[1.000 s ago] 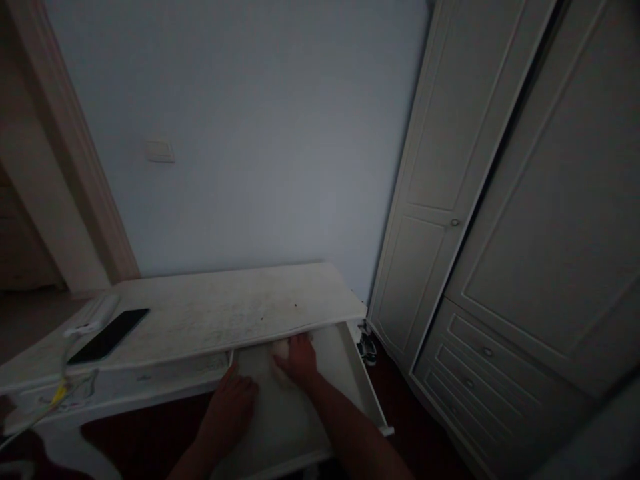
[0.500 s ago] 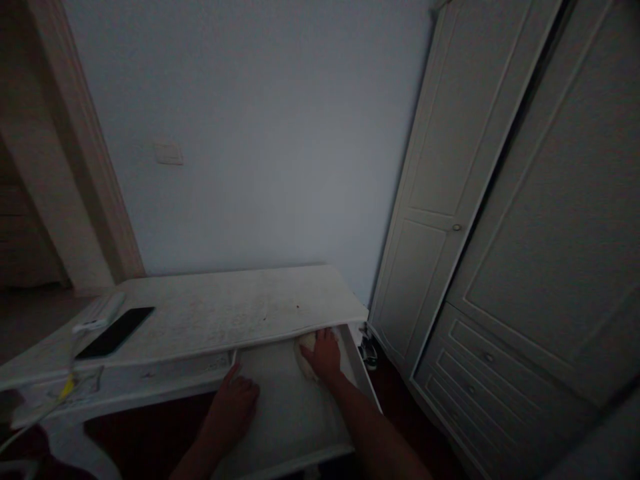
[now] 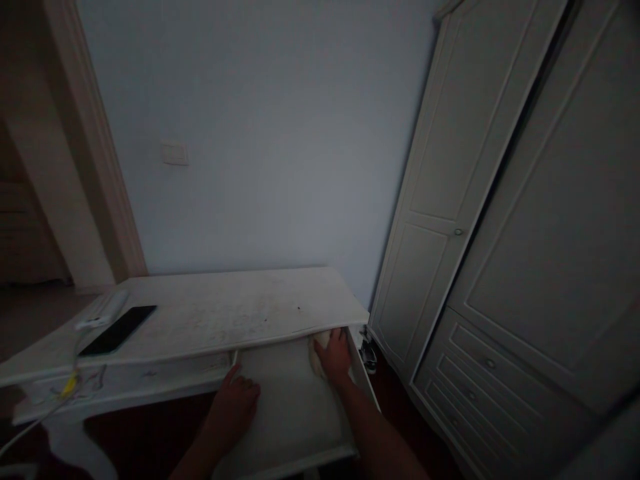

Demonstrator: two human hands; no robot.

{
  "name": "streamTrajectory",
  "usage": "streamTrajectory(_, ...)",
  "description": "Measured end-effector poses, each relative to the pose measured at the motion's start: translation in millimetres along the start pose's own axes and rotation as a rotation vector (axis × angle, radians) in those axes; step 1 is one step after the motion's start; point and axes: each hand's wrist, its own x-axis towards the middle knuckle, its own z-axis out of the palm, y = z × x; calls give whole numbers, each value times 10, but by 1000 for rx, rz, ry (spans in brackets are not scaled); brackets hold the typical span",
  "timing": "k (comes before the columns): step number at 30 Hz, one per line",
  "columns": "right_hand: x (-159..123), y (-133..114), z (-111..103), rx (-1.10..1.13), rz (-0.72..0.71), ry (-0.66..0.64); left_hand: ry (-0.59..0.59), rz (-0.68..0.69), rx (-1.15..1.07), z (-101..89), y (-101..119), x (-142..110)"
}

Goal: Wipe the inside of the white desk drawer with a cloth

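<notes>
Grasping a pale cloth (image 3: pixel 316 360), the right hand (image 3: pixel 337 355) is in the drawer (image 3: pixel 293 400) — left hand (image 3: pixel 237 405), can't tell.

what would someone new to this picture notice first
Probably the open drawer at the bottom centre, with the right hand on a pale cloth near its back right corner and the left hand at its left side. Next, the dark phone on the left part of the white desk, then the tall wardrobe filling the right of the view.
</notes>
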Motion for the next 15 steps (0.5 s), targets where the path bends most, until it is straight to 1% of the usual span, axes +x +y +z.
streamTrajectory(4,-80,12,-48,-45,5,-21,-22,-8,0,-1,2,17)
streamTrajectory(7,-160,55,-126,-117,-43,-102,-15,-20,-6,-8,10,28)
streamTrajectory(8,-182,82,-166,-141,-75,-152,-1,-22,-5,-6,12,29)
streamTrajectory(11,-225,189,-317,-195,-212,-356,26,-16,25,30,6,24)
streamTrajectory(15,-276,314,-475,-204,-373,-599,73,5,42,180,-43,21)
